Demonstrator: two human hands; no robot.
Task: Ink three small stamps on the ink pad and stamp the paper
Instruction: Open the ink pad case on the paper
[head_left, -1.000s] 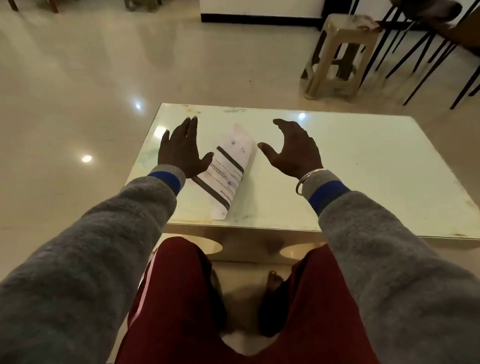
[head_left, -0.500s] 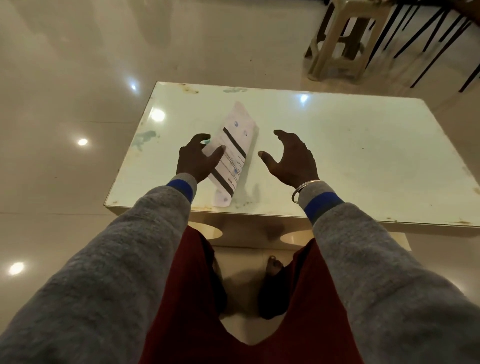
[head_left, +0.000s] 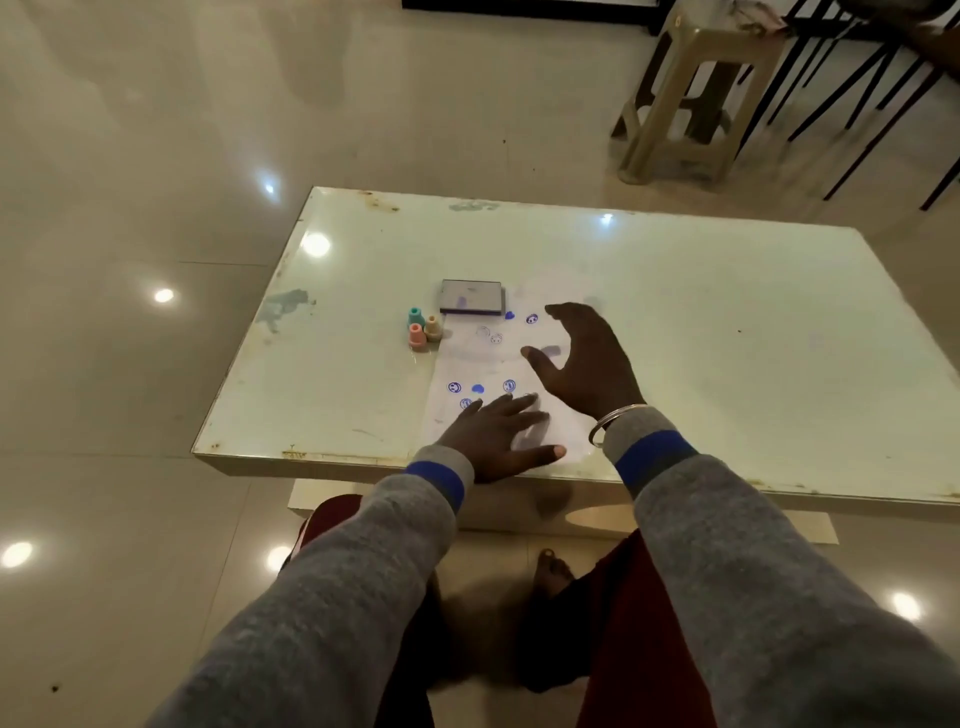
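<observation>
Head view, looking down over grey sleeves with blue cuffs.

Left hand flat, palm down, fingers spread, pressing on the near part of the paper close to the table edge; holding nothing. Thumb pointing right along the near edge of the sheet.

Right hand open over the right side of the paper, fingers spread and slightly curled, thumb out to the left; gripping nothing. Cannot tell whether touching the sheet or just above it. Metal bangle on that wrist.

Paper lying flat on the glossy white table, left of centre, long side running away from the near edge. Blue stamp marks in a cluster just beyond the left fingertips: small round faces and a solid blot. More marks near the far end, some faint.

Ink pad closed, grey, resting at the far left corner of the paper, touching or overlapping its edge.

Three stamps standing upright in a tight group just left of the paper, beside the pad's near left corner: teal stamp farthest, beige stamp to the right, pink stamp nearest. Well apart from both hands.

Plastic stool on the floor beyond the table, upper right.
</observation>
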